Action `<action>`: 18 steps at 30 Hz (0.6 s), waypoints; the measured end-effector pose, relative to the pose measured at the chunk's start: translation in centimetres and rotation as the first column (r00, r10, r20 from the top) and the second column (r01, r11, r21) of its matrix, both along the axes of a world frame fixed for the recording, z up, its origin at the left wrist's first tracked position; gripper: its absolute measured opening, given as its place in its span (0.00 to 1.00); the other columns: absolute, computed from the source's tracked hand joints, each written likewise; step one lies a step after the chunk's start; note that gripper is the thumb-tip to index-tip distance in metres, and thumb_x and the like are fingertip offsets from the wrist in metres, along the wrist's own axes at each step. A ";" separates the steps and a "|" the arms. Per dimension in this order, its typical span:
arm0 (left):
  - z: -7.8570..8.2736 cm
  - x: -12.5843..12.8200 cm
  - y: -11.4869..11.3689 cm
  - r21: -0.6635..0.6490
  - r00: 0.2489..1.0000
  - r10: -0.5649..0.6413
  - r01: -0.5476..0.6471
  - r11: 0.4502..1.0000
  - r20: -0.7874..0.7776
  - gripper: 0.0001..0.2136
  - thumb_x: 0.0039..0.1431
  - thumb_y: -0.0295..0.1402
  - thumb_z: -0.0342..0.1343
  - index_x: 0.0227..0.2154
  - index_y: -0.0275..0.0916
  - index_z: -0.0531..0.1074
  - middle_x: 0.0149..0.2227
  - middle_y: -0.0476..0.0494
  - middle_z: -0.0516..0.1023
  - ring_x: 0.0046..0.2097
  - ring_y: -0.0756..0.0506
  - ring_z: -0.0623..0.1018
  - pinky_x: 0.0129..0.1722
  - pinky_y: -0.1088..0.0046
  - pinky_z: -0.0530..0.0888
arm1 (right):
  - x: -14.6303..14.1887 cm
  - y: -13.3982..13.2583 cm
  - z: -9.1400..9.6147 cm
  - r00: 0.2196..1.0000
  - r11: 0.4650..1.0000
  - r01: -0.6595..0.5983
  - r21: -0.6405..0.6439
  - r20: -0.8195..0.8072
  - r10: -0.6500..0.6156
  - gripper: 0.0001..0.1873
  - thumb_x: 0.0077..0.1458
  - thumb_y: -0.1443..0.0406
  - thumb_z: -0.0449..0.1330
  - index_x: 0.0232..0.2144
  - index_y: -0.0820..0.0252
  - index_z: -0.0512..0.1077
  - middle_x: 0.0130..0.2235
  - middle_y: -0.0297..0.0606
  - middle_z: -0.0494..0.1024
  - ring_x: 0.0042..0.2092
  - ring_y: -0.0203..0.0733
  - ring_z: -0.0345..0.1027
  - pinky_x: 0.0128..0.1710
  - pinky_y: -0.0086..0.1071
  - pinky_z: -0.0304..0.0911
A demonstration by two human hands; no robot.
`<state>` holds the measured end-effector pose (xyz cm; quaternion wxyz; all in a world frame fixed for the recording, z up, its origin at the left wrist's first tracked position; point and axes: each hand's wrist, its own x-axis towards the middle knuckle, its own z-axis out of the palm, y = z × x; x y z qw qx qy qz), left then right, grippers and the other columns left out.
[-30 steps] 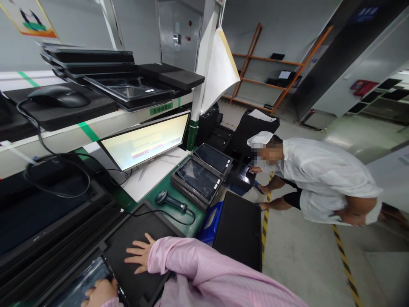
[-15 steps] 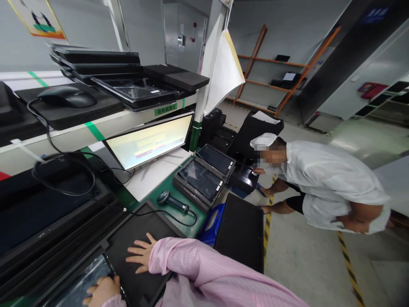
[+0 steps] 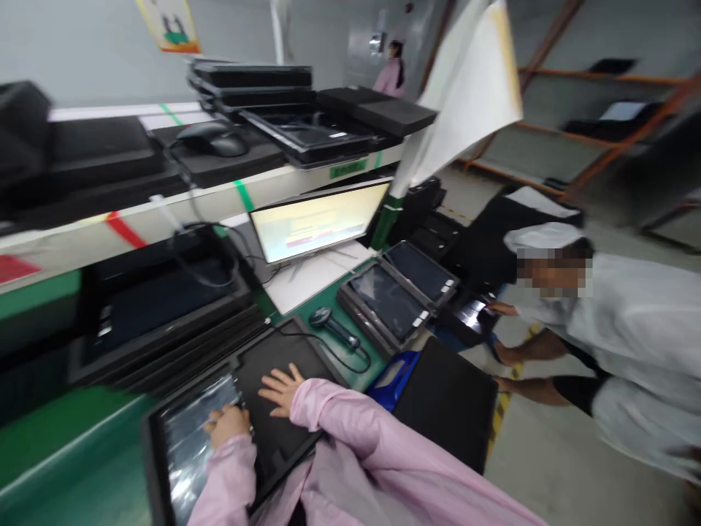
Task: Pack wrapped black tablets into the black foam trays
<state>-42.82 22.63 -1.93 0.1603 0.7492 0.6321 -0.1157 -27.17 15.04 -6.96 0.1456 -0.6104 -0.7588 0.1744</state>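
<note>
My left hand [image 3: 227, 426] is at the right edge of a glossy flat screen panel [image 3: 189, 464], its bent fingers over the face and the thumb near the edge. That panel lies in the left part of a black foam tray [image 3: 268, 351]. Flat on the tray's bare right part rests my right hand [image 3: 282, 389], fingers spread, holding nothing. Beyond it, a handheld barcode scanner [image 3: 335, 329] lies on the green bench with its cable looping toward the tray.
Behind the scanner stands a lit monitor [image 3: 323, 219]. Stacked screen panels [image 3: 388, 303] sit at the bench's right end, near a blue plastic object [image 3: 391, 380] and a black case [image 3: 446, 402]. A shelf [image 3: 307, 175] crosses above. On the right a co-worker [image 3: 629, 343] bends over.
My view has swung left, so the whole scene sits further right and more of the tray and panel shows. My right hand stays spread on the foam; my left stays at the panel.
</note>
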 end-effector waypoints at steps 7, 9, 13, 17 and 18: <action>0.0 0.0 0.7 0.040 0.995 0.103 -0.103 0.994 0.002 0.17 0.59 0.31 0.42 0.44 0.24 0.66 0.50 0.24 0.66 0.52 0.34 0.68 0.44 0.65 0.68 | 0.4 1.4 0.0 0.997 0.999 -0.030 -0.040 0.069 0.033 0.31 0.59 0.51 0.47 0.62 0.46 0.46 0.66 0.33 0.45 0.66 0.49 0.34 0.59 0.65 0.33; -0.1 -0.1 0.6 0.042 0.994 0.106 -0.107 0.993 0.014 0.16 0.60 0.31 0.41 0.43 0.25 0.67 0.50 0.25 0.66 0.52 0.34 0.68 0.43 0.65 0.68 | 0.2 1.5 -0.3 0.995 0.998 -0.027 -0.053 0.092 0.032 0.32 0.59 0.50 0.47 0.63 0.45 0.45 0.66 0.32 0.44 0.66 0.49 0.34 0.60 0.64 0.33; 0.1 -0.1 0.5 0.062 0.993 0.115 -0.116 0.991 0.018 0.16 0.59 0.31 0.41 0.43 0.24 0.67 0.50 0.24 0.66 0.54 0.32 0.65 0.43 0.64 0.68 | 0.0 1.6 -0.6 0.992 0.998 -0.023 -0.061 0.125 0.031 0.32 0.59 0.50 0.46 0.63 0.45 0.44 0.66 0.33 0.43 0.66 0.49 0.32 0.60 0.63 0.34; 0.1 0.2 0.5 0.071 0.992 0.126 -0.126 0.989 0.010 0.16 0.59 0.30 0.41 0.43 0.24 0.67 0.50 0.23 0.66 0.55 0.30 0.64 0.42 0.64 0.68 | 0.0 1.5 -0.2 0.991 0.998 -0.024 -0.065 0.127 0.032 0.32 0.59 0.50 0.47 0.63 0.46 0.44 0.66 0.33 0.43 0.66 0.49 0.32 0.60 0.63 0.34; 0.0 0.3 0.4 0.073 0.992 0.127 -0.127 0.989 0.008 0.16 0.59 0.30 0.41 0.43 0.24 0.67 0.50 0.23 0.66 0.55 0.30 0.64 0.41 0.63 0.69 | 0.0 1.5 -0.1 0.992 0.997 -0.025 -0.069 0.126 0.034 0.32 0.59 0.51 0.47 0.63 0.46 0.44 0.66 0.33 0.43 0.67 0.49 0.32 0.60 0.63 0.34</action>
